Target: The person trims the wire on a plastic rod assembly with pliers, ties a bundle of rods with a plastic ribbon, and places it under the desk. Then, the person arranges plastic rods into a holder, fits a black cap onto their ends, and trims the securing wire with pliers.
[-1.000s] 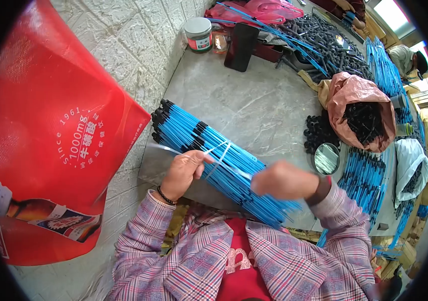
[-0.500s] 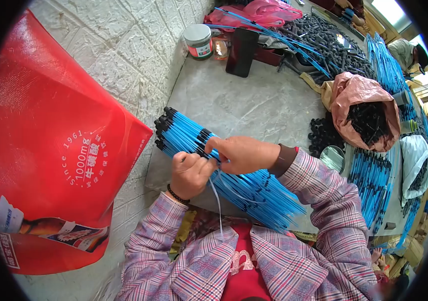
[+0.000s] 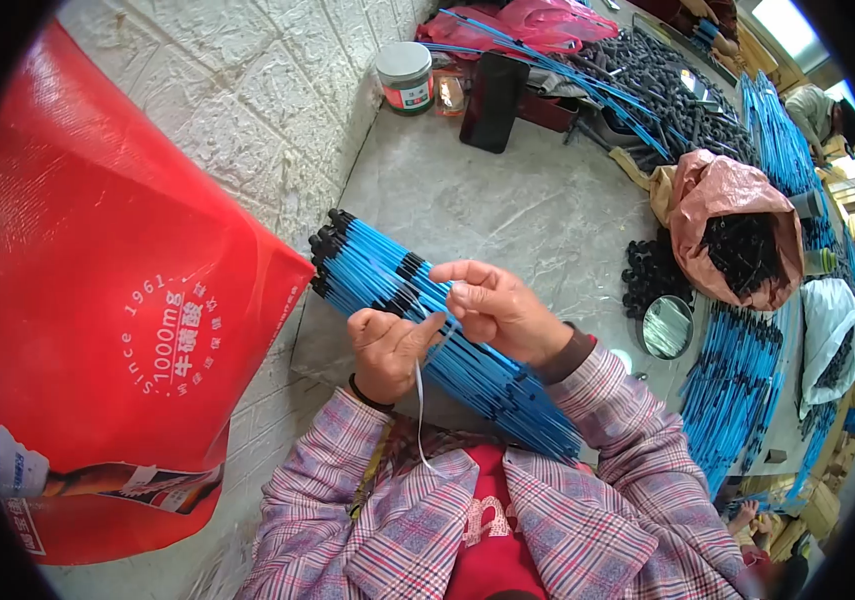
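Observation:
A bundle of thin blue rods [image 3: 492, 375] with black ends and black sleeves lies slantwise across the table in front of me. My left hand [image 3: 384, 352] is closed at the bundle's near left side, its fingers curled on a thin white strip [image 3: 421, 412]. The strip's loose end hangs towards my jacket. Over the bundle, my right hand [image 3: 510, 312] is partly curled, thumb and fingers close together where a short stretch of the strip comes up between both hands. Its index finger sticks out to the left. The strip's path under the bundle is hidden.
A red bag [image 3: 137, 300] stands at left by the white brick wall. Behind are a jar [image 3: 405, 80], a phone [image 3: 493, 103] and a heap of black parts [image 3: 647, 85]. At right are a pink sack [image 3: 737, 205], a round tin [image 3: 666, 328] and more blue rods [image 3: 732, 385]. Other people sit beyond.
My right hand has lifted and moved right, away from my left hand, with its index finger now straighter. My left hand has shifted slightly right. The rod bundle stays nearly in place.

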Motion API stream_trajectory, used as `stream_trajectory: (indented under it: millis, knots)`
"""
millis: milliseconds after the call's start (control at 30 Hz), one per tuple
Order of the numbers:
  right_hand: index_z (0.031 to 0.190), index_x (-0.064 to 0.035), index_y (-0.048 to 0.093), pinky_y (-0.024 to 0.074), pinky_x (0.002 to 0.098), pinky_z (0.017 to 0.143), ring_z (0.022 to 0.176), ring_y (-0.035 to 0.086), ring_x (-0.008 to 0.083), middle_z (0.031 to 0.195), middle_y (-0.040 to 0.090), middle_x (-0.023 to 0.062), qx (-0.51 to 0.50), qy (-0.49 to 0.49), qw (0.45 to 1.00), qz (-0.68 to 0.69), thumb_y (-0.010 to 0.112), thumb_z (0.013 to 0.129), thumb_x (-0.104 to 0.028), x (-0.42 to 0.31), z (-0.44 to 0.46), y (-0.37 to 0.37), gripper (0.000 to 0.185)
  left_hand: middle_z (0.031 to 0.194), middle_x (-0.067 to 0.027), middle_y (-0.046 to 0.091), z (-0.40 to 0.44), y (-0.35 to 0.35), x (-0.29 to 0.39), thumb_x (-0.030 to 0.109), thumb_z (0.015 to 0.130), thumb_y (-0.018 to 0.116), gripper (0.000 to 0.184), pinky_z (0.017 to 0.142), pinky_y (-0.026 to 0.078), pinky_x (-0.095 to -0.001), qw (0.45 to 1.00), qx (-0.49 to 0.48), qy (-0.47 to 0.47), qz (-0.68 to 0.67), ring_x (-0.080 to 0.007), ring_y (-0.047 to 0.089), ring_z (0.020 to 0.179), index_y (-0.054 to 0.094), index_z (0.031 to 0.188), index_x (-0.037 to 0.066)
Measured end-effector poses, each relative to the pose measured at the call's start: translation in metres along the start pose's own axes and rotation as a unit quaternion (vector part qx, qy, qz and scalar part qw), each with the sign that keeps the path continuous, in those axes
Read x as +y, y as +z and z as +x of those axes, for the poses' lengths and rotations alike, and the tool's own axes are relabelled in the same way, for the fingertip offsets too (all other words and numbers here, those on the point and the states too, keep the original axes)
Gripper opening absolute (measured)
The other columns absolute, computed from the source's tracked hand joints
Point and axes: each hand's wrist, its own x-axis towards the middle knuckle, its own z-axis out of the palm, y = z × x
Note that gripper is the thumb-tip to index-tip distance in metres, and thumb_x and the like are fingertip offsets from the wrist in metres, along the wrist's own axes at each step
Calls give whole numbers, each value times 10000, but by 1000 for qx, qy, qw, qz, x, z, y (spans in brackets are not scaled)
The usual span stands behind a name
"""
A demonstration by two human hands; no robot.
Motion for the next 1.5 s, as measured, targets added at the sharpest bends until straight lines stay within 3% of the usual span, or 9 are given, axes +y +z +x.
stream_trajectory:
  millis: [267, 367, 533, 633, 800, 1067, 1200, 1333, 1500]
  knots:
    - [1076, -54, 636, 446, 261, 530, 576, 551, 128, 810, 627, 30, 53, 0, 886, -461, 628, 892, -236, -27, 17, 0, 258, 670, 73, 503, 6, -5, -6, 184, 788, 698, 280, 815, 335, -337, 998, -5, 56, 10, -122, 486, 697, 709, 1066, 148]
    - [988, -51, 657, 493, 355, 598, 670, 634, 258, 785, 653, 106, 51, 35, 621, -781, 658, 824, -305, -32, 29, 32, 303, 674, 84, 485, 7, -4, -9, 216, 776, 724, 282, 848, 348, -325, 996, -9, 84, 33, -95, 484, 686, 706, 1051, 156]
    - [873, -45, 668, 498, 420, 643, 735, 642, 337, 748, 653, 155, 40, 47, 669, -740, 665, 758, -304, -21, 49, 28, 283, 659, 75, 480, 5, -8, -8, 202, 758, 730, 305, 888, 338, -337, 995, -19, 85, 45, -105, 478, 688, 712, 1060, 169]
    - [745, -42, 664, 497, 422, 639, 724, 648, 322, 696, 653, 143, 78, -66, 657, -747, 647, 747, -244, -14, 45, 28, 203, 665, 81, 454, 3, -6, -10, 220, 777, 713, 285, 884, 362, -331, 992, -17, 112, 53, -82, 483, 685, 711, 1056, 161]
    - [746, -45, 654, 498, 423, 644, 723, 650, 319, 705, 653, 142, 53, -35, 621, -781, 638, 754, -234, -18, 49, 29, 189, 683, 99, 468, 2, -3, -13, 203, 737, 749, 352, 919, 338, -342, 991, -16, 125, 36, -85, 473, 682, 707, 1086, 181]
    - [760, -37, 654, 501, 413, 622, 695, 645, 336, 705, 651, 151, 105, -23, 687, -718, 646, 753, -240, -24, 40, 28, 203, 702, 114, 491, 2, -4, -15, 212, 752, 730, 336, 940, 331, -334, 988, -23, 142, 59, -74, 479, 692, 706, 1087, 195]
    - [738, -32, 671, 502, 403, 609, 675, 647, 336, 681, 651, 157, 85, -123, 652, -743, 658, 751, -257, -27, 48, 42, 225, 705, 116, 489, 7, -3, -15, 218, 767, 714, 310, 953, 327, -331, 985, -28, 161, 63, -72, 478, 693, 708, 1077, 210]
    - [767, -29, 673, 481, 367, 584, 645, 632, 301, 663, 640, 130, 24, 64, 504, -861, 684, 761, -288, -32, 46, 49, 259, 709, 114, 485, 4, -3, -19, 215, 768, 709, 300, 961, 327, -330, 985, -19, 160, 67, -70, 478, 694, 707, 1068, 222]
    - [753, -12, 652, 475, 325, 581, 606, 594, 203, 653, 620, 90, -27, 78, 642, -762, 673, 767, -238, -27, 39, 21, 227, 707, 110, 471, -1, -2, -18, 222, 770, 711, 314, 965, 334, -334, 983, -16, 176, 46, -71, 478, 696, 698, 1084, 209]
